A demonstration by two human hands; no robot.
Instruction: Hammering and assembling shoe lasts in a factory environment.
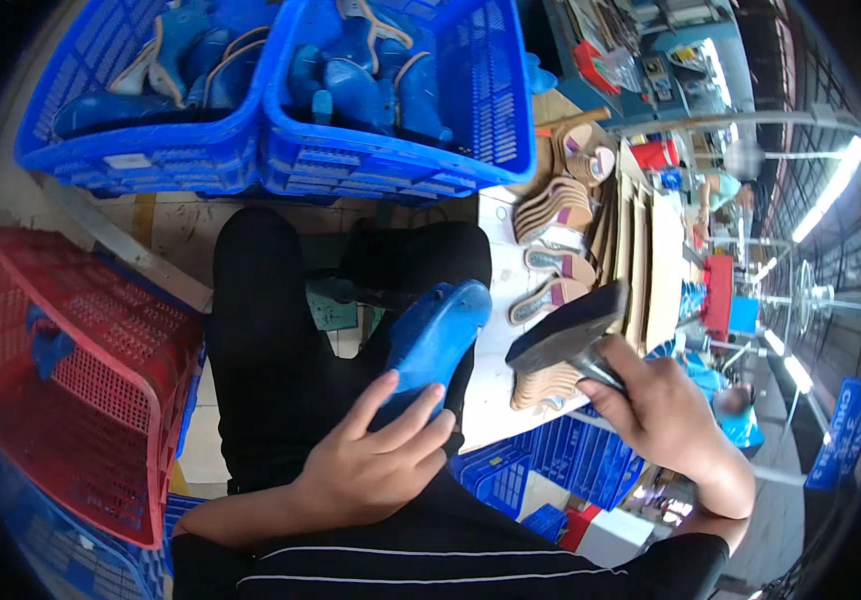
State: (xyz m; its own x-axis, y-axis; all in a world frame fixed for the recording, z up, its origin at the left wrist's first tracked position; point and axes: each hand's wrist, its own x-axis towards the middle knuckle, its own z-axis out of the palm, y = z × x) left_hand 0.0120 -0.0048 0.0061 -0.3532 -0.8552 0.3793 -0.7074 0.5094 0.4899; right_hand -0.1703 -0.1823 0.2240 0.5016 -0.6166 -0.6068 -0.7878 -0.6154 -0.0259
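A glossy blue shoe last (441,335) rests tilted over my lap, its rounded end pointing up and to the right. My left hand (376,455) grips its lower part, fingers laid across the top; the underside is hidden. In my right hand (666,415) is a hammer (571,330) with a broad, dark head, its handle wrapped by my fingers. The hammer is held apart from the last, above the white work table (496,390). Near it on that table lie wooden-coloured shoe soles (553,208), some stacked and some single.
Two blue crates (381,165) full of blue lasts stand ahead of me. A red perforated basket (81,400) sits at my left. Long boards (636,260) lie along the table's far right side. More blue crates (571,455) stand below the table. People work farther off at right.
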